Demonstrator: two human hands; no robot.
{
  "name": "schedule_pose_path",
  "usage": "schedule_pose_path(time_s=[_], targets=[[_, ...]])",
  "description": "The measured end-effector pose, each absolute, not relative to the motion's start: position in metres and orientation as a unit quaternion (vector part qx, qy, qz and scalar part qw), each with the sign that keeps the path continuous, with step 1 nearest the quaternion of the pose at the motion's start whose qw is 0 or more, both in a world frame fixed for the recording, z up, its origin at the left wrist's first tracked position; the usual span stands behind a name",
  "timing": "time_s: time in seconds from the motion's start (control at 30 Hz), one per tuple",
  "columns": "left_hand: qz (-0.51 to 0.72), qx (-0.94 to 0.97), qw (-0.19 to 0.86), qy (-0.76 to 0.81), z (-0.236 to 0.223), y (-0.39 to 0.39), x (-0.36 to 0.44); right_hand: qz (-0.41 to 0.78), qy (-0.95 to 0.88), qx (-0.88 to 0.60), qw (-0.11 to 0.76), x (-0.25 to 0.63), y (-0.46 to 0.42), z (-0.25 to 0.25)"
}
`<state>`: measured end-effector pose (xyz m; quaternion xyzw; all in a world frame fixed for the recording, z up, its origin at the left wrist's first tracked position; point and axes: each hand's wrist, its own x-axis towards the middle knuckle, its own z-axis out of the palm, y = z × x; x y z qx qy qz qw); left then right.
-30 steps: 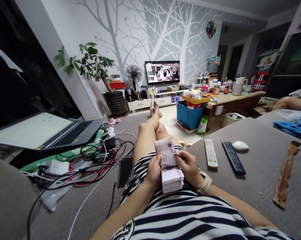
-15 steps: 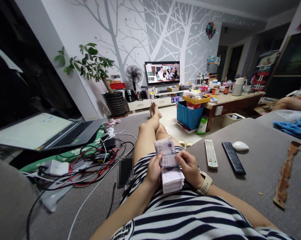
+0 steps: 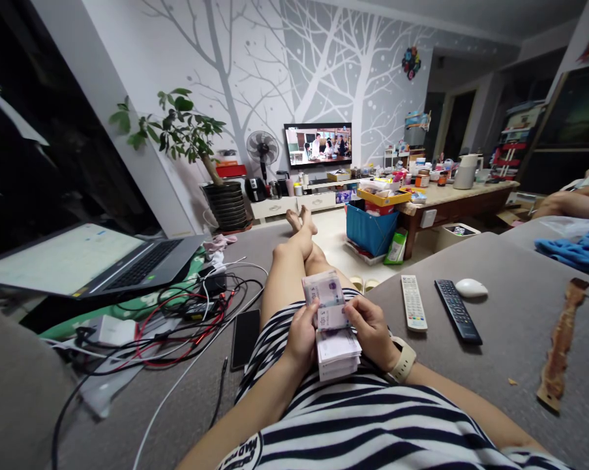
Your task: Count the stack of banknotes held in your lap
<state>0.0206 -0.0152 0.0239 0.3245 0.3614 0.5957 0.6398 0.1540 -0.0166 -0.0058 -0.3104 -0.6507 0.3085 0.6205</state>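
Note:
A thick stack of purple-and-white banknotes (image 3: pixel 334 339) rests on my lap over a striped dress. My left hand (image 3: pixel 301 336) grips the stack from its left side, thumb on top. My right hand (image 3: pixel 372 329), with a pale watch on its wrist, pinches the upper notes, which are bent upward and fanned above the stack. Both hands are closed on the notes. My bare legs stretch forward along the grey sofa.
A black phone (image 3: pixel 246 338) lies left of my lap beside tangled cables (image 3: pixel 177 320) and an open laptop (image 3: pixel 89 261). On the right lie a white remote (image 3: pixel 413 301), a black remote (image 3: pixel 457 310), a white mouse (image 3: pixel 471 288). Another person's arm (image 3: pixel 573 202) shows at far right.
The top notes flick slightly between my fingers. The view shifts a little downward. Both hands stay on the stack in the same place.

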Motion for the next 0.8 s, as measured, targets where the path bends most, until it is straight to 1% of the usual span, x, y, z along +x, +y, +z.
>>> schedule_pose_path(time_s=[0.8], targets=[[0.596, 0.331, 0.655, 0.327, 0.0168, -0.0163, 0.0182, 0.325, -0.648, -0.305, 0.618, 0.153, -0.0164, -0.0092]])
